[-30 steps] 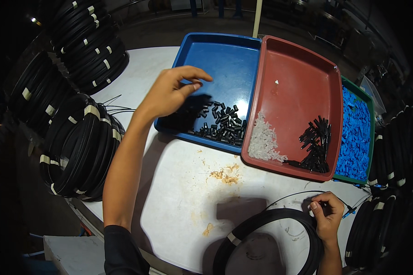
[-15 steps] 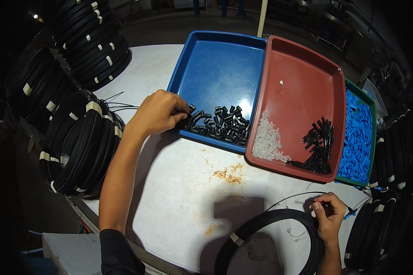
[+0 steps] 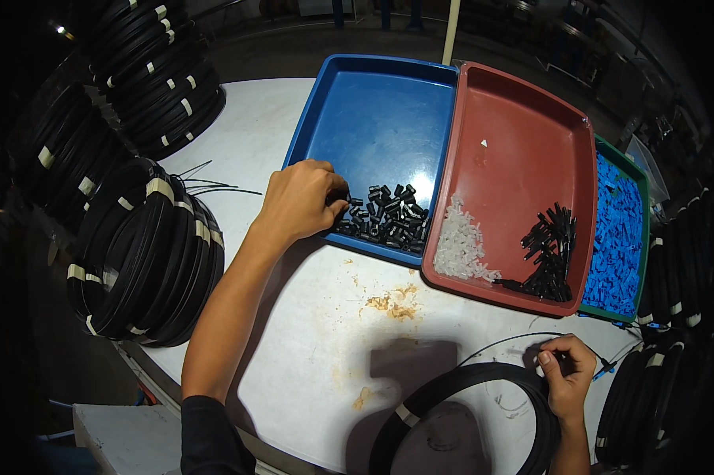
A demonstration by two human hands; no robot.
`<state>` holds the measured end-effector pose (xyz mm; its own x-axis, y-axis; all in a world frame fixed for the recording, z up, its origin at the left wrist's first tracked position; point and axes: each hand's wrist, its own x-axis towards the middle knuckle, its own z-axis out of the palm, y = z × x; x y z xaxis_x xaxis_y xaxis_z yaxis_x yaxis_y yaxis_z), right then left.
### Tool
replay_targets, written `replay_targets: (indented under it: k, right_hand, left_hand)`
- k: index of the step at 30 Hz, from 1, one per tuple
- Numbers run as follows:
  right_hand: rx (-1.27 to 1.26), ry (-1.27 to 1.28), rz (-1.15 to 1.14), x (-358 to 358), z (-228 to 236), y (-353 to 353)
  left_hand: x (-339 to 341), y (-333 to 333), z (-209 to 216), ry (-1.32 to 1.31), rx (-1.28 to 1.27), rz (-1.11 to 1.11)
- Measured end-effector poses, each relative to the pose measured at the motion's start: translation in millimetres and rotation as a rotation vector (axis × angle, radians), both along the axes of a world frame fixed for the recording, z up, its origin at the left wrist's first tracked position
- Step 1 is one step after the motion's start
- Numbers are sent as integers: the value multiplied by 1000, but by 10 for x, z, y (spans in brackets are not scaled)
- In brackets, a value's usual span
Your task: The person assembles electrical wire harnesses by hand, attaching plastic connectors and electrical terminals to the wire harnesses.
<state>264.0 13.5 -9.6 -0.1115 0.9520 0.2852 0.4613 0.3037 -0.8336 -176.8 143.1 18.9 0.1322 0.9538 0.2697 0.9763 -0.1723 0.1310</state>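
Note:
My left hand reaches over the near left corner of the blue tray. Its fingers curl closed at the edge of a heap of short black tubular pieces; the fingertips are mostly hidden, and what they pinch does not show. At the lower right, my right hand is closed on the end of a black cable, thumb against bent fingers. That cable belongs to the coil bound with a pale tape band, which leans against the right wrist. A loose strand arcs from the coil towards the fingers.
Beside the blue tray stands a red tray with clear small pieces and black slender pieces. A green tray holds blue connectors. Stacked cable coils stand left; more coils lie right. Brown stains mark the white table.
My left hand has moved right along the blue tray's near edge, further over the black tubular pieces. My right hand and the coil it holds stay almost still.

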Motion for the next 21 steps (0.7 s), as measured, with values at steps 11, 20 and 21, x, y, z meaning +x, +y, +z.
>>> replay_targets:
  k: [11,20,21]
  right_hand:
    - [-44,74,-4,-3,-8,-23]
    - [33,27,34,26,-8,3]
    - [62,50,54,-6,-31,20]
  left_hand:
    - [-144,-25,-79,-639,120,-74]
    - [166,-271,27,-1317,97,-200]
    - [236,-329,43,-1309,94,-213]
